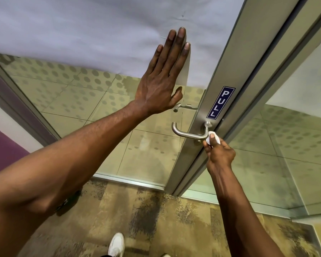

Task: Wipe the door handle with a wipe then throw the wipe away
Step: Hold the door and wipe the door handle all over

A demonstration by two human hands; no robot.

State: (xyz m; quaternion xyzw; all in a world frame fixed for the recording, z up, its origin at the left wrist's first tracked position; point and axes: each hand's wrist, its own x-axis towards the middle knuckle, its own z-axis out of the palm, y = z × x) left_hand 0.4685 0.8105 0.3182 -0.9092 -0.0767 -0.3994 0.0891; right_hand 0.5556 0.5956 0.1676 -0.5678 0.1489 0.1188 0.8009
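A brushed-metal lever door handle [187, 134] sticks out from the metal stile of a glass door, below a blue PULL sticker [220, 102]. My right hand [220, 152] pinches a small white wipe [211, 139] and presses it against the handle's bend near the pivot. My left hand [163, 75] lies flat with fingers spread on the glass door, up and left of the handle, holding nothing.
The glass door [100, 108] has a white sheet covering its upper part and dotted frosting below. The door frame [278, 71] runs diagonally at right, with another glass panel beyond. Patterned carpet [156, 219] lies underfoot, with my white shoe [117, 244] at the bottom.
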